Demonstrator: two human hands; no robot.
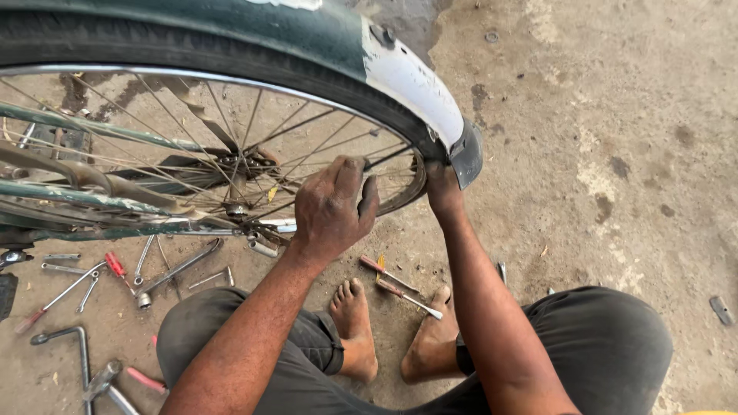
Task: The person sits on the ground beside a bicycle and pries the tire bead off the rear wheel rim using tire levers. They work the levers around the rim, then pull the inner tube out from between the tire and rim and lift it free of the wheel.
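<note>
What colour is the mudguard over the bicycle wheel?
Dark green, with a white rear section; the mudguard shows best in the head view.

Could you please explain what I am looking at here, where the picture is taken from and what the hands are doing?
The picture comes from a camera worn on a person's head, looking down at their own arms and bare feet as they squat on a concrete floor. No machine is involved, only two bare hands. In front of them is a bicycle wheel with thin spokes, a black tyre and a green and white mudguard over it. The left hand is cupped over the wheel's lower rim, fingers bent around it. The right hand presses the tyre just beneath the mudguard's end. On the floor lie screwdrivers between the feet, and spanners and other metal tools at the left.
</note>
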